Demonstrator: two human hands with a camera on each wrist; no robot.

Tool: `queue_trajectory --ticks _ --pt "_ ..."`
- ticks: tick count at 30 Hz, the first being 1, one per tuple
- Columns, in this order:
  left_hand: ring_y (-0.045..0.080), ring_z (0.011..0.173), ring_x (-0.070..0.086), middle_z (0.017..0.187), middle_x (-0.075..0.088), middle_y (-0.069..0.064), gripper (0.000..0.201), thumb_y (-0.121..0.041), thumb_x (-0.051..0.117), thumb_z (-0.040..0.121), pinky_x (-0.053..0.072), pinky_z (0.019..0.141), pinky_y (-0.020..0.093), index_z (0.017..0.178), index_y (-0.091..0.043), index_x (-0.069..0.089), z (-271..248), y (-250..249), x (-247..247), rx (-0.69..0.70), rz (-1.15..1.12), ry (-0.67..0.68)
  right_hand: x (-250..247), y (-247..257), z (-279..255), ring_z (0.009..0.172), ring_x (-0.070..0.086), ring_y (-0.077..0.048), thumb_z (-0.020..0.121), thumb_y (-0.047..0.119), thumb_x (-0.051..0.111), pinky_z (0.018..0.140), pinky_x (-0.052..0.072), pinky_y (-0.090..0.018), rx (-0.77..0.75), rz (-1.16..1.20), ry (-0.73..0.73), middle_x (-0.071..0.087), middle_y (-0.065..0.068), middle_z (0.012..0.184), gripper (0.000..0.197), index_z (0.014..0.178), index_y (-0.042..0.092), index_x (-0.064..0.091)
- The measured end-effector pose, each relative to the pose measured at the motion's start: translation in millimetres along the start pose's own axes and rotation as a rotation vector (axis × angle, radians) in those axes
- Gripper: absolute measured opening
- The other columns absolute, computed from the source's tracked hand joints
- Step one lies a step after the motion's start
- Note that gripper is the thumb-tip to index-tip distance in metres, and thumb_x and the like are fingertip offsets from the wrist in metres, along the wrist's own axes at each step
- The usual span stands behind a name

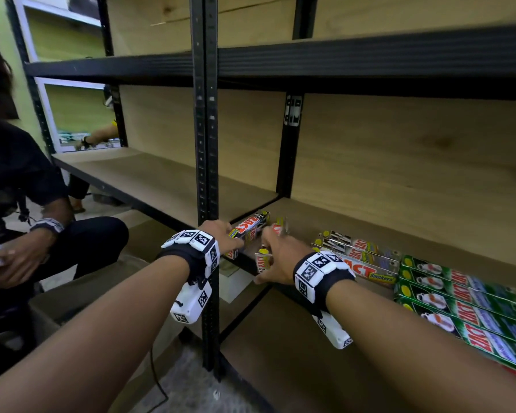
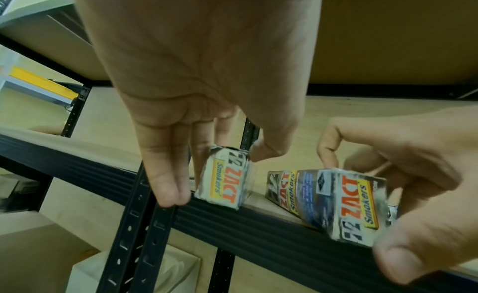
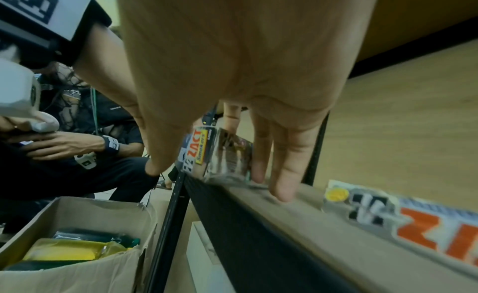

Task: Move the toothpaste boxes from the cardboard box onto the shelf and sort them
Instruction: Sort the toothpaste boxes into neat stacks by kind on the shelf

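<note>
Your left hand [image 1: 221, 234] pinches the end of a silver toothpaste box [image 1: 248, 229] lying at the shelf's [image 1: 385, 234] front left corner. Just beside it, your right hand [image 1: 280, 257] grips another silver box [image 2: 357, 207] over the front edge.

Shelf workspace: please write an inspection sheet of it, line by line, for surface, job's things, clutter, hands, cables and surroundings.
Surface: wooden shelf board in a black metal rack.
Job's things: silver Zact Smokers boxes and green Zact boxes lie in rows on the right; the cardboard box stands open on the floor.
Clutter: nothing seen.
Hands: left hand pinches one silver box at the shelf's front edge; right hand holds another silver box.
Cables: a dark cable on the floor.
Surroundings: a second person sits at the left.
</note>
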State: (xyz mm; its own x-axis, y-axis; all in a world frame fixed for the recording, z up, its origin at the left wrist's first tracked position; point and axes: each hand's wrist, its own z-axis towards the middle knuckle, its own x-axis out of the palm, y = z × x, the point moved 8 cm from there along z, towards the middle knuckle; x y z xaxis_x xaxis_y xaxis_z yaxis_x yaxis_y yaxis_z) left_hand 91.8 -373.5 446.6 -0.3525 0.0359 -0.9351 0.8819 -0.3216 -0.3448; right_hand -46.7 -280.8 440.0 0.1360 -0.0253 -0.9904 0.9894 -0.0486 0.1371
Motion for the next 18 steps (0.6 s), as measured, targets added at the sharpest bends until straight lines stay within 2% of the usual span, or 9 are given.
queue_trajectory --ticks 2,3,4,6,8,11,14,16,18 --pt "0.018 0.09 0.061 0.111 0.067 0.004 0.051 -0.046 0.068 0.08 0.05 0.075 0.025 0.122 -0.017 0.064 2.2 -1.6 4.5 -0.009 -0.04 0.008 1.8 -12.1 -6.4 0.079 0.062 -0.025 0.07 0.056 0.077 0.067 0.054 -0.035 0.036 0.063 -0.025 0.059 -0.001 0.096 0.065 0.102 0.033 0.026" --pt "0.018 0.09 0.062 0.111 0.068 0.005 0.052 -0.046 0.069 0.08 0.051 0.074 0.025 0.123 -0.017 0.063 3.2 -2.7 6.3 -0.01 -0.052 0.014 2.6 -14.9 -9.3 0.08 0.064 -0.026 0.074 0.056 0.074 0.07 0.057 -0.038 0.043 0.084 -0.034 0.061 -0.003 0.101 0.061 0.106 0.034 0.026" --pt "0.019 0.092 0.064 0.111 0.068 0.005 0.053 -0.045 0.07 0.08 0.052 0.074 0.026 0.123 -0.016 0.063 2.5 -3.7 7.1 -0.015 -0.048 0.022 2.4 -15.3 -12.3 0.084 0.065 -0.028 0.078 0.055 0.069 0.074 0.058 -0.041 0.039 0.096 -0.038 0.059 -0.006 0.11 0.058 0.113 0.037 0.026" --pt "0.021 0.097 0.065 0.113 0.067 0.007 0.052 -0.043 0.071 0.081 0.052 0.075 0.027 0.124 -0.014 0.062 2.0 -4.6 7.4 -0.027 -0.04 0.015 4.1 -11.1 -15.6 0.098 0.064 -0.032 0.084 0.057 0.059 0.081 0.056 -0.04 0.011 0.065 -0.008 0.044 -0.01 0.135 0.056 0.129 0.05 0.025" --pt "0.023 0.1 0.065 0.116 0.066 0.009 0.052 -0.041 0.071 0.081 0.053 0.08 0.029 0.124 -0.013 0.061 0.8 -5.3 7.1 -0.037 -0.033 0.002 6.0 -7.5 -15.9 0.111 0.058 -0.035 0.087 0.061 0.052 0.084 0.05 -0.036 0.018 0.004 0.028 0.031 -0.011 0.144 0.051 0.132 0.052 0.03" --pt "0.022 0.087 0.066 0.101 0.069 0.007 0.046 -0.043 0.073 0.078 0.05 0.064 0.027 0.111 -0.013 0.067 1.0 -6.2 6.2 -0.044 -0.008 -0.006 2.1 -10.4 -18.2 0.094 0.059 -0.029 0.085 0.062 0.056 0.079 0.05 -0.033 0.101 0.057 0.018 0.045 -0.008 0.12 0.038 0.107 0.033 0.047" --pt "0.022 0.076 0.063 0.088 0.066 0.006 0.045 -0.047 0.073 0.074 0.042 0.055 0.024 0.101 -0.012 0.066 1.4 -11.1 6.3 -0.061 0.02 0.0 -1.6 -26.6 -23.5 0.087 0.061 -0.027 0.087 0.031 0.059 0.079 0.053 -0.033 0.192 0.184 0.015 0.047 -0.005 0.111 0.011 0.091 0.031 0.049" --pt "0.022 0.074 0.061 0.088 0.065 0.006 0.046 -0.048 0.073 0.074 0.041 0.053 0.024 0.099 -0.011 0.064 1.7 -15.7 7.5 -0.071 0.033 -0.004 -6.9 -36.5 -27.9 0.083 0.062 -0.025 0.086 0.018 0.056 0.064 0.05 -0.029 0.18 0.224 0.013 0.054 -0.004 0.108 0.017 0.092 0.032 0.05" --pt "0.024 0.077 0.063 0.093 0.066 0.009 0.045 -0.045 0.074 0.075 0.045 0.056 0.026 0.101 -0.01 0.063 1.3 -20.0 9.1 -0.081 0.026 -0.013 -14.8 -46.0 -36.4 0.079 0.061 -0.023 0.089 0.016 0.058 0.053 0.046 -0.026 0.164 0.237 0.047 0.057 0.0 0.103 0.029 0.112 0.034 0.051"
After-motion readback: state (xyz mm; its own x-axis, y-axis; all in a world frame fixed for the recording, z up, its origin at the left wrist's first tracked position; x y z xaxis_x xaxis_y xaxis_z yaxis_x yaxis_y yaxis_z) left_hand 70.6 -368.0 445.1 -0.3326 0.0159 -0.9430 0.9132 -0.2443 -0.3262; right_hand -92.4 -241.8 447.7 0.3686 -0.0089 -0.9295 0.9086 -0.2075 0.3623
